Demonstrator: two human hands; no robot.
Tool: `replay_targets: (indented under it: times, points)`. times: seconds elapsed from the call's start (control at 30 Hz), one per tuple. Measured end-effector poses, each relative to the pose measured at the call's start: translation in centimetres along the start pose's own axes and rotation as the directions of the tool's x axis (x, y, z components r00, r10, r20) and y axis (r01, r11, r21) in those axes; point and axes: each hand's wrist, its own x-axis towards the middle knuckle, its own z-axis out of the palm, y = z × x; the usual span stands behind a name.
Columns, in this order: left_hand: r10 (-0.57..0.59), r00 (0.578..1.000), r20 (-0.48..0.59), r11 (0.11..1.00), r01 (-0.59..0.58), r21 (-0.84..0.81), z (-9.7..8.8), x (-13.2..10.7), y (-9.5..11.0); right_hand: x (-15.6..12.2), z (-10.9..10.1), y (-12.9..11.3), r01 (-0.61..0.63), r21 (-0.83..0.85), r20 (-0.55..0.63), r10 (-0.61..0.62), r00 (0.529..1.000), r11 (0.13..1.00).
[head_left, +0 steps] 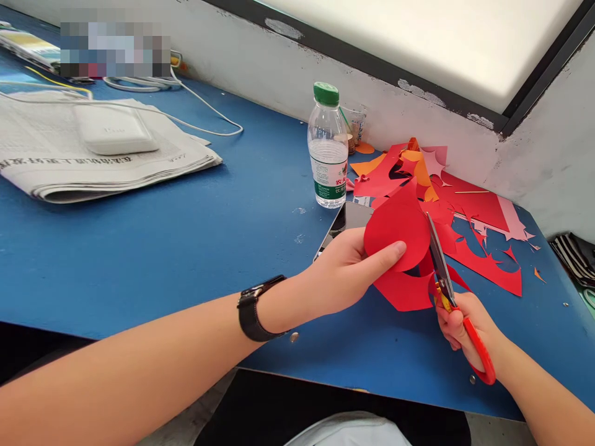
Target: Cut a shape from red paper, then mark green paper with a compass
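Observation:
My left hand [353, 266] pinches a red paper piece [400, 226] with a rounded bottom and a pointed top, thumb on the front and fingers behind. In my right hand [474, 322] is a pair of scissors [441, 260] with red and yellow handles, its dark blades pointing up along the right edge of the paper. Whether the blades touch the paper, I cannot tell. Below and behind the piece lies a red paper offcut [409, 294]. A black watch band circles my left wrist.
Red, orange and pink paper scraps [474, 198] are strewn at the right, by the wall. A water bottle [328, 148] with a green cap stands behind a phone [346, 220]. On the left, a white case [114, 130] rests on folded newspaper [60, 176], near white cables [204, 130].

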Motion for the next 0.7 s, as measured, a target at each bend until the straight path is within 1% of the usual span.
replay_targets:
  times: [0.2, 0.3, 0.53, 0.7]
  points:
    - [0.011, 1.000, 0.002, 1.000, -0.011, 0.014, 0.08, 0.08, 0.19, -0.05, 0.05, 0.41, -0.008, 0.009, -0.016, 0.008, 1.000, 1.000]
    - [0.016, 1.000, -0.014, 0.999, -0.016, 0.032, 0.10, 0.13, 0.36, -0.04, 0.03, 0.51, -0.016, 0.020, -0.033, 0.016, 0.999, 1.000]
    - [-0.004, 0.998, -0.061, 0.998, 0.008, 0.060, 0.20, 0.31, 0.73, 0.14, 0.13, -0.11, -0.027, 0.016, -0.033, 0.028, 0.999, 1.000]
    - [-0.012, 0.998, -0.065, 0.997, 0.016, 0.074, 0.11, 0.29, 0.60, -0.06, 0.11, -0.36, -0.046, 0.017, -0.013, 0.046, 0.999, 0.999]
